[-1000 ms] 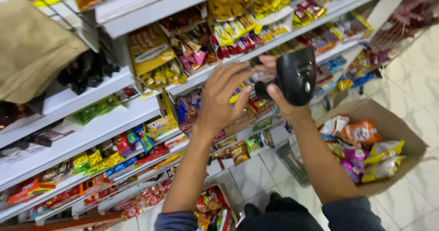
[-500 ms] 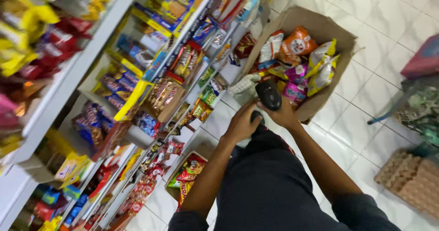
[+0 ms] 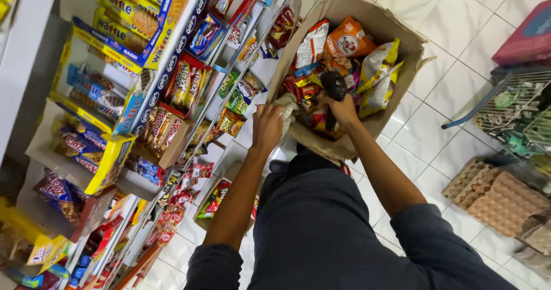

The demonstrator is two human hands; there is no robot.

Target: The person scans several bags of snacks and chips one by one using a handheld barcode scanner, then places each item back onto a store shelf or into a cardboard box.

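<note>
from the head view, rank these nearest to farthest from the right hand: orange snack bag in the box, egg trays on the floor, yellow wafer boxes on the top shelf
1. The orange snack bag, in the cardboard box just beyond the right hand, which holds a black scanner.
2. The egg trays, on the floor to the right.
3. The yellow wafer boxes, far left on the shelf.

Even, bright indoor light falls from above, putting soft glare on the white floor tiles (image 3: 436,112) at upper right and only faint shadows, while the shelves (image 3: 143,95) at the left edge look slightly smeared and stretched.
</note>
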